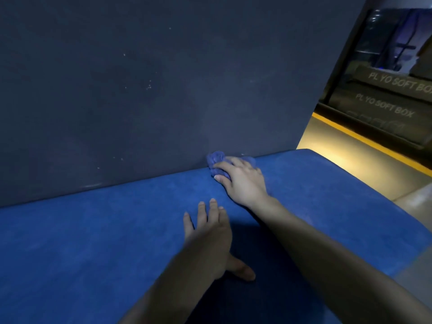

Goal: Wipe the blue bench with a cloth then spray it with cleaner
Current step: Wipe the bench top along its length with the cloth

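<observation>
So this looks like the wiping stage. The right hand (242, 181) is pressed down on a bunched-up purple-blue cloth (216, 160), fingers curled over it, right at the back edge of the blue bench (93, 242) where it meets the dark wall (140, 78). The left hand (210, 232) lies flat and spread on the seat, holding nothing, probably bracing. No spray bottle in view, so I'd guess spraying hasn't started. Can't tell how much of the surface is already wiped.
</observation>
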A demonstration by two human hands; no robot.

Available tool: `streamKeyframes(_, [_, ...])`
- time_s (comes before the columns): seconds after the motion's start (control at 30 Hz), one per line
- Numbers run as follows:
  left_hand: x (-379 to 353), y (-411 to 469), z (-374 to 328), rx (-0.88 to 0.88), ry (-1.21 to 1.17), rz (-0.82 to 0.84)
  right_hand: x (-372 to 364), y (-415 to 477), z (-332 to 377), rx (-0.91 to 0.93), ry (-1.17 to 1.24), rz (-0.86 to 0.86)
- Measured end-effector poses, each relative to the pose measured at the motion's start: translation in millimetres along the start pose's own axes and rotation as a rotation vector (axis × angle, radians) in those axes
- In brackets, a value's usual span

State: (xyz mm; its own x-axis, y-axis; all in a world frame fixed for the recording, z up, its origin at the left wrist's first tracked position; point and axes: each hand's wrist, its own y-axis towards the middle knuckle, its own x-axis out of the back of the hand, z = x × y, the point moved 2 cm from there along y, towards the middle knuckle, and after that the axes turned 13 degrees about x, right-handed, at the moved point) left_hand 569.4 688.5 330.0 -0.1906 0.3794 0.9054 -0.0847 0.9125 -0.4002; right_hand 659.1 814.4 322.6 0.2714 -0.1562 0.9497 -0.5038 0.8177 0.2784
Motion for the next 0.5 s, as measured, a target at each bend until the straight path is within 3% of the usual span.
streamKeyframes(0.1, [0, -7, 4, -0.019, -0.054, -0.074, 3, -22, 15, 0.179, 0.084, 0.02])
streamKeyframes(0.27, [-20, -33, 20, -0.053, -0.009, -0.434, 10, -45, 20, 0.305, 0.148, 0.075])
streamKeyframes(0.3, [-24, -41, 24, -0.052, -0.016, -0.44, 11, -41, 19, 0.281, 0.139, 0.085])
streamKeyframes(0.4, [-29, -60, 40, 0.061, -0.007, -0.189, 7, -17, 24, 0.144, 0.132, 0.1])
streamKeyframes(0.5, [-26, -74, 50, 0.128, -0.03, -0.146, 1, -3, 29, 0.122, 0.093, 0.061])
